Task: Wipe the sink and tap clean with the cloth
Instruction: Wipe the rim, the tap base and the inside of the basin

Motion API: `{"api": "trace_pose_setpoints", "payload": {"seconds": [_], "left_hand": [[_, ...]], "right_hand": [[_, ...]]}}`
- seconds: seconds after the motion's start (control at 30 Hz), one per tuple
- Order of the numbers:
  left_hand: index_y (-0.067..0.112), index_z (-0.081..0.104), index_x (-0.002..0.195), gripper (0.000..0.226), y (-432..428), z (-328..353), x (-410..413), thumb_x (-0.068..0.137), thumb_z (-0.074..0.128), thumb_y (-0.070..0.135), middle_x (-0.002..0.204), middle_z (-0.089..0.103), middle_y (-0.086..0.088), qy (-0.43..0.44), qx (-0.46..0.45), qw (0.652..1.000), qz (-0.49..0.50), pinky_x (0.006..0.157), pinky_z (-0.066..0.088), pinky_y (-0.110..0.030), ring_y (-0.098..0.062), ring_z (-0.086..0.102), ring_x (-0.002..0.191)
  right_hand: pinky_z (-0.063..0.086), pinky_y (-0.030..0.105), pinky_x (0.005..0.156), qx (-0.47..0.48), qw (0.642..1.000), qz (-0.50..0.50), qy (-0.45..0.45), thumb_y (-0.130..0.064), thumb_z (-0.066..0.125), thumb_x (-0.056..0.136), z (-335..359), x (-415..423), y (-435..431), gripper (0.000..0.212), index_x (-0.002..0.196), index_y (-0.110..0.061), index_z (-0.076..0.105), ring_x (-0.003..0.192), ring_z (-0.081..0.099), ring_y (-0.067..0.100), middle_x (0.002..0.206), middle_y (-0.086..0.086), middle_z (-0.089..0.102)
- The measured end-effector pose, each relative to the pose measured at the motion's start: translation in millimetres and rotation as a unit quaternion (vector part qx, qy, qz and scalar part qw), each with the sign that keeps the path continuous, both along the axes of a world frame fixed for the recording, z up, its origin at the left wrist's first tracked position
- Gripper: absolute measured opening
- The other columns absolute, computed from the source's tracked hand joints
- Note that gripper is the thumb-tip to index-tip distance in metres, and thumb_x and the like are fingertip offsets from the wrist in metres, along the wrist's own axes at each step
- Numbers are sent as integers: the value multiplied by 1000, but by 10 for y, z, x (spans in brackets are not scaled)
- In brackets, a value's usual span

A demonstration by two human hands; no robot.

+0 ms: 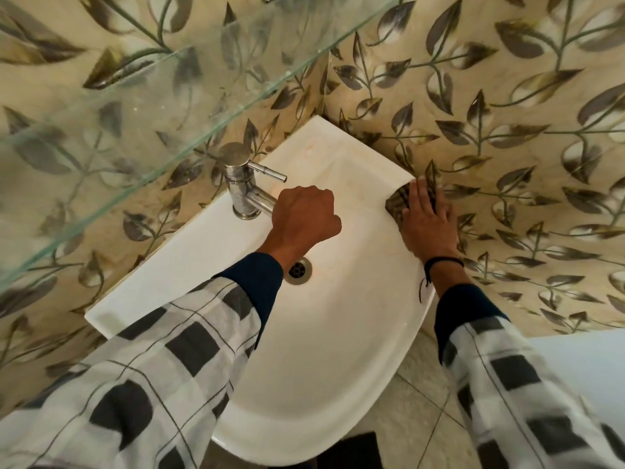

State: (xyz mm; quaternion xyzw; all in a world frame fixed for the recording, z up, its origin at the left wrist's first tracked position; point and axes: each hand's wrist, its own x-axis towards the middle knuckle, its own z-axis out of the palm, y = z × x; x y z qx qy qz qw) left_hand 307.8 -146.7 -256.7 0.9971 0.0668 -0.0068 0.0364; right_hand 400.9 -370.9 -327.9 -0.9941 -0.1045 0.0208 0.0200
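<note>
far left: a glass shelf [135, 106] runs on a diagonal above the sink's left side, and the leaf-patterned wall tiles [507, 130] show through it.

tap [241, 184]: chrome, standing upright on the back ledge of the sink [304, 367], near the left wall. its thin lever points right. the spout angles out over the basin and its end is hidden in your grip.

your left hand [304, 214]: knuckles up, fingers curled round the end of the spout (the fingertips themselves are hidden under the hand). it sits over the basin, just beyond the drain [299, 269]. your wrist partly covers the drain's left edge.

basin: white, with faint orange-brown staining on the back ledge and down toward the drain.

cloth [397, 201]: dark and patterned, bunched on the sink's right rim where the rim meets the wall. only its left part shows.

your right hand [427, 221]: laid flat on the cloth, fingers straight and close together, pointing away from you, pressing it onto the rim. a dark cord wristband [439, 264] sits at that wrist.

both forearms wear checked sleeves [507, 367] with dark cuffs.

lower right: pale floor tiles [422, 401] below the sink's front edge.
</note>
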Motion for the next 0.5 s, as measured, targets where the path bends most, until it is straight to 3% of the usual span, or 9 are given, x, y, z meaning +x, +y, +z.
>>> {"api": "trace_pose_setpoints", "payload": {"seconds": [0.27,0.5], "left_hand": [[14,62,99,23,-12,-5,-5,92,53,34,82,58,0,-6,-16,1000,12,68,28,-31,-21,46,71],[14,61,106,25,-5,32,-9,94,51,34,97,65,-2,7,-6,1000,4,69,29,-30,-20,45,75]], "right_hand": [[15,52,120,-4,1000,20,-6,-31,30,103,-3,-319,-307,59,158,-17,11,151,4,28,165,-1,9],[9,50,120,-30,997,55,-36,-24,37,101,-48,134,144,65,158,-16,7,151,6,30,165,0,6]]}}
